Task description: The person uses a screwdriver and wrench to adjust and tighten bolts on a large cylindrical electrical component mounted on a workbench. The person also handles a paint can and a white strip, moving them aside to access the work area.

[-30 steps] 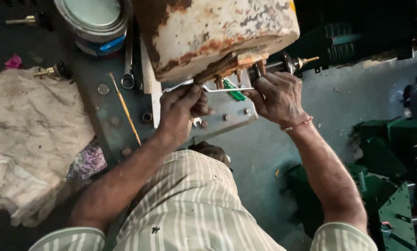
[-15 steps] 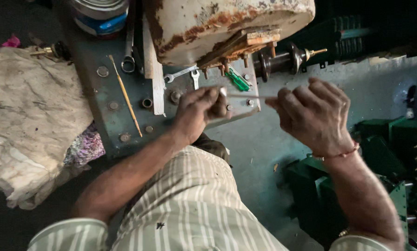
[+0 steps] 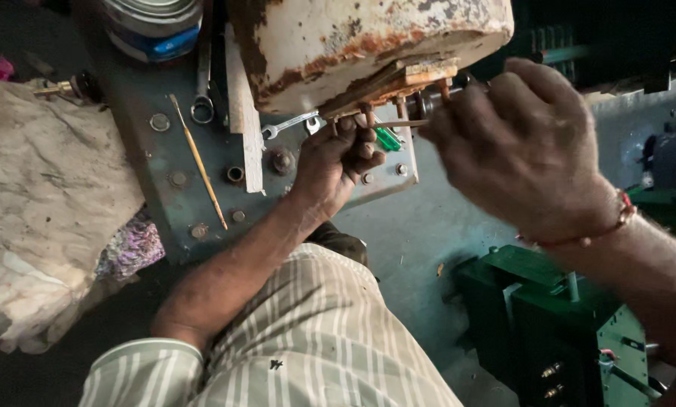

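The person wears a short-sleeved shirt (image 3: 308, 339) in pale beige with thin, darker vertical stripes, and the left sleeve ends in a folded cuff (image 3: 138, 362) above the elbow. Both forearms are bare. A thin reddish thread bracelet (image 3: 613, 222) circles the right wrist (it looks like several strands wound together). The left hand (image 3: 338, 162) and right hand (image 3: 519, 143) carry no rings or gloves.

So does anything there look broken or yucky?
Yes. The big white metal housing is badly rusted, with paint flaked off in brown patches along its lower edge. That is right above where the left hand and right hand grip a thin rod. A crumpled, dirty cloth lies beside the bench.
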